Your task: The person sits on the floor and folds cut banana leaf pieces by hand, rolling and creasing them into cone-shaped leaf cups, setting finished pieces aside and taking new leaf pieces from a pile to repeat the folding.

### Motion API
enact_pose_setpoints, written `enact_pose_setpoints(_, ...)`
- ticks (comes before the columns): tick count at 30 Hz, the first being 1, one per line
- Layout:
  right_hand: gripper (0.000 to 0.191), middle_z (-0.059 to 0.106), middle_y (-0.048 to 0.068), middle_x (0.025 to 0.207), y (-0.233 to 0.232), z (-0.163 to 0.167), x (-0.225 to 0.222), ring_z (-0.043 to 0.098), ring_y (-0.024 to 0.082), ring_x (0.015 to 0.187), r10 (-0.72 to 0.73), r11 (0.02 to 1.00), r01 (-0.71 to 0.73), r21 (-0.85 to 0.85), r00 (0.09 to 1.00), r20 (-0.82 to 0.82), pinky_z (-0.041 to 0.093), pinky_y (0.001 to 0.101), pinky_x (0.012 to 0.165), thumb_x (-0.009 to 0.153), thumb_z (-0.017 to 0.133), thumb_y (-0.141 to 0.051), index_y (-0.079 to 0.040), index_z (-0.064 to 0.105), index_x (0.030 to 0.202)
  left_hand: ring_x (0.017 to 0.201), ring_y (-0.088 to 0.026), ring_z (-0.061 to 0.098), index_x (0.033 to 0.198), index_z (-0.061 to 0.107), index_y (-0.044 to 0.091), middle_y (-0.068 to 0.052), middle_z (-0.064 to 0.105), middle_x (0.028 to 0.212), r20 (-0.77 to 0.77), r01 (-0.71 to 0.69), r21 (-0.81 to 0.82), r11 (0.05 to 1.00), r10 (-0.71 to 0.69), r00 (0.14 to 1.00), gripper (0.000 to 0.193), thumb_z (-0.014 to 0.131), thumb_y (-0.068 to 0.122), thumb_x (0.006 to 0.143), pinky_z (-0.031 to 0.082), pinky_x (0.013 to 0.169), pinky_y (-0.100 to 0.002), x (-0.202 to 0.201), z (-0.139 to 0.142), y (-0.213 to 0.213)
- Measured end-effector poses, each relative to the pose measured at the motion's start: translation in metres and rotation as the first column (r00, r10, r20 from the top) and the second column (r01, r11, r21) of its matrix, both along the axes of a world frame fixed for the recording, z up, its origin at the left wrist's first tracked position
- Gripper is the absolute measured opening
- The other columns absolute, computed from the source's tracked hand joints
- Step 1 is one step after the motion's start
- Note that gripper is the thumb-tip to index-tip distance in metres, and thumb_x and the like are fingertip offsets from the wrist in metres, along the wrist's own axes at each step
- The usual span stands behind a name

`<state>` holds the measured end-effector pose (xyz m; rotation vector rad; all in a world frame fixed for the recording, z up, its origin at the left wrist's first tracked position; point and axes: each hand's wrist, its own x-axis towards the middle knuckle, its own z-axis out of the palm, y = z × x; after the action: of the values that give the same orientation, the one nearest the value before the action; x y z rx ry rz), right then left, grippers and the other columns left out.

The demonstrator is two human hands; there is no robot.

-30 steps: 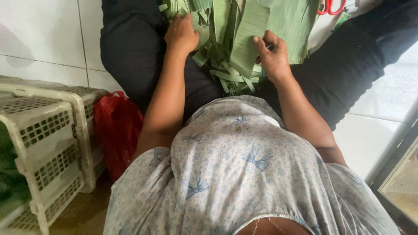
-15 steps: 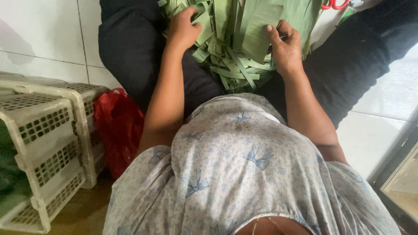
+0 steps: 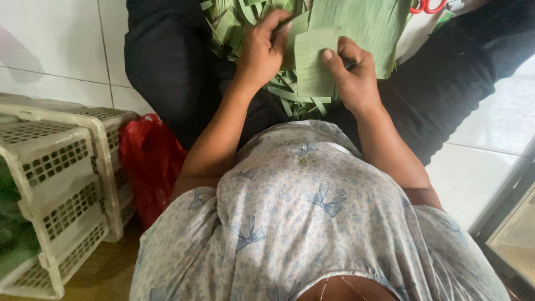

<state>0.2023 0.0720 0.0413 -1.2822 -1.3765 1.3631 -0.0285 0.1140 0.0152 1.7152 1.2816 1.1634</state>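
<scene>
A pile of cut green leaf strips [image 3: 239,22] lies on my lap between my dark trouser legs. My right hand [image 3: 354,78] grips a rectangular green leaf piece [image 3: 313,64], thumb pressed on its face, with a thin dark object under the fingers. My left hand [image 3: 264,47] pinches the top left edge of that same leaf piece. A broad green leaf [image 3: 368,19] lies behind both hands at the top of the view.
Two white perforated plastic crates [image 3: 61,184] stand at the left on the floor. A red plastic bag [image 3: 150,167] sits beside them against my leg. Red-handled scissors [image 3: 426,5] lie at the top right. White tiles surround me; a dark frame edge runs at the lower right.
Both hands have come closer together over the leaf pile. The right hand now holds a single rectangular leaf piece, and the left hand has moved right to pinch its edge.
</scene>
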Motion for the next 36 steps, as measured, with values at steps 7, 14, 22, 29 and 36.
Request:
enact_pose_setpoints(7, 0.041, 0.063, 0.002, 0.105, 0.006, -0.004, -0.021, 0.061, 0.009, 0.094, -0.113, 0.994, 0.11, -0.028, 0.987, -0.113, 0.056, 0.027, 0.081, 0.095, 0.076, -0.009, -0.002, 0.051, 0.127, 0.073, -0.02, 0.072, 0.121, 0.065, 0.004, -0.015, 0.075, 0.091, 0.1, 0.135, -0.204, 0.97, -0.117, 0.988, 0.018, 0.063, 0.017, 0.108, 0.055, 0.07, -0.031, 0.026, 0.003, -0.006)
enact_pose_setpoints(14, 0.025, 0.072, 0.006, 0.11, 0.011, -0.029, -0.01, 0.067, 0.011, 0.097, -0.143, 0.972, 0.1, -0.213, 0.969, -0.201, 0.057, 0.0287, 0.088, 0.103, 0.074, -0.011, 0.002, 0.065, 0.124, 0.108, -0.011, 0.068, 0.134, 0.056, 0.003, -0.005, 0.071, 0.116, 0.606, 0.322, -0.201, 0.925, -0.141, 0.783, 0.033, 0.063, 0.025, 0.11, 0.056, 0.093, -0.031, 0.032, 0.003, -0.008)
enact_pose_setpoints(22, 0.03, 0.07, 0.002, 0.103, 0.0, -0.036, -0.009, 0.063, 0.008, 0.081, -0.105, 0.962, 0.08, -0.26, 0.991, -0.081, 0.05, 0.0246, 0.06, 0.103, 0.072, -0.015, -0.002, 0.059, 0.126, 0.089, -0.009, 0.072, 0.118, 0.069, 0.005, -0.005, 0.078, 0.099, 0.275, -0.026, -0.383, 0.923, 0.142, 0.951, 0.024, 0.065, 0.021, 0.101, 0.058, 0.082, -0.03, 0.067, -0.026, -0.021)
enact_pose_setpoints(29, 0.034, 0.069, 0.003, 0.093, 0.005, -0.017, -0.019, 0.064, 0.009, 0.072, 0.072, 0.953, -0.033, -0.302, 0.99, 0.118, 0.051, 0.0242, 0.056, 0.097, 0.074, -0.012, -0.002, 0.059, 0.126, 0.1, -0.013, 0.066, 0.123, 0.067, 0.005, -0.004, 0.075, 0.112, 0.556, -0.001, -0.459, 0.888, 0.288, 0.779, 0.024, 0.064, 0.022, 0.107, 0.055, 0.091, -0.03, 0.036, -0.028, -0.008)
enact_pose_setpoints(36, 0.012, 0.073, 0.014, 0.11, 0.078, 0.0, -0.018, 0.074, 0.029, 0.087, -0.167, 0.853, -0.184, 0.488, 0.79, 0.59, 0.06, 0.035, 0.073, 0.107, 0.069, -0.005, -0.01, 0.071, 0.117, 0.096, -0.029, 0.075, 0.125, 0.06, 0.002, -0.016, 0.072, 0.115, 0.852, 0.135, -0.376, 0.917, 0.285, 0.44, 0.026, 0.061, 0.02, 0.107, 0.064, 0.088, -0.046, -0.045, -0.014, 0.008)
